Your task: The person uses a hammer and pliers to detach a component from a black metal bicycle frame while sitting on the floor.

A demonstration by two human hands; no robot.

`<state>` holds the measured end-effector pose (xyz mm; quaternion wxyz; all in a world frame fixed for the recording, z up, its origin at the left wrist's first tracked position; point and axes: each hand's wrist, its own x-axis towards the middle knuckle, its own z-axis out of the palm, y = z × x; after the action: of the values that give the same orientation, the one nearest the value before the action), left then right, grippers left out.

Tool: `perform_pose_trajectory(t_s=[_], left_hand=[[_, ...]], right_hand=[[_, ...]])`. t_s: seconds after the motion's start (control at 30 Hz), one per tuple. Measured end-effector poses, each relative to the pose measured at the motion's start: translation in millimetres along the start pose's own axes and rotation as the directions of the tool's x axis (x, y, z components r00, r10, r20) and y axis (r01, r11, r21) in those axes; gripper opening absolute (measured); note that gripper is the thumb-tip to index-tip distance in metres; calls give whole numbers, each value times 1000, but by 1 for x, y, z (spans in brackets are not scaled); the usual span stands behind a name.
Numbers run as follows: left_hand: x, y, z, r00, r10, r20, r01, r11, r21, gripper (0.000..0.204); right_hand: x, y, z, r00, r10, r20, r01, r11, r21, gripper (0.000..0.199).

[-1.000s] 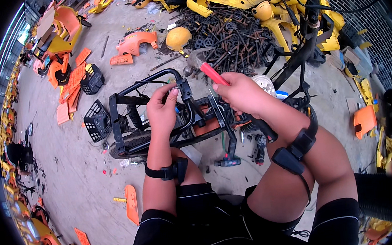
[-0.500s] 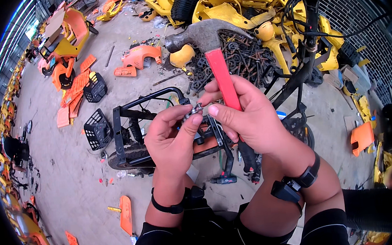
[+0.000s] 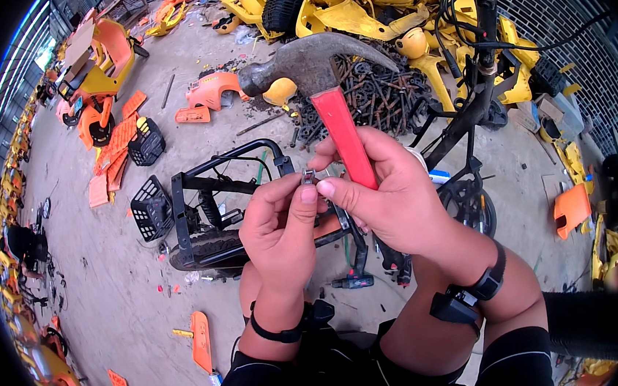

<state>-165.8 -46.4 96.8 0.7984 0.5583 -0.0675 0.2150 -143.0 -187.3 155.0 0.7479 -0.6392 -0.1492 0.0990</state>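
In left hand (image 3: 277,229), small metal fitting (image 3: 309,174), pinched; in right hand (image 3: 405,199), red-handled claw hammer (image 3: 342,131), grasped; advisable: steady pinch on fitting, hammer held clear.

Red, bright red, on the hammer handle (image 3: 349,142), mottled grey across the head (image 3: 312,60), and a silvery glint from the small part (image 3: 309,176)! Black runs the frame (image 3: 181,219), black again the basket (image 3: 152,210) with its lattice pattern. Yellow panels (image 3: 353,20), rust-brown and black rods (image 3: 388,90), an orange fender (image 3: 205,93) blazing away! Dark wall (image 3: 583,88), pale brick-line pattern; grey floor (image 3: 111,284); and black clothes (image 3: 318,383), traced with thin white lines.
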Motion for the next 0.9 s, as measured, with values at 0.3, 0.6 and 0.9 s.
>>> perform_pose_trajectory(t_s=[0.3,0.6,0.9], left_hand=[[5,-10,-14,991,-82,102,73,993,95,19],[12,-41,-40,992,-64,106,-10,811,585,19],[45,-88,-104,977,-183,113,59,734,676,16]], right_hand=[[12,8,-1,998,54,-27,-57,994,-89,34],[37,58,-4,942,260,-212,-246,965,91,34],[38,78,-39,887,419,-195,-461,820,-339,33]])
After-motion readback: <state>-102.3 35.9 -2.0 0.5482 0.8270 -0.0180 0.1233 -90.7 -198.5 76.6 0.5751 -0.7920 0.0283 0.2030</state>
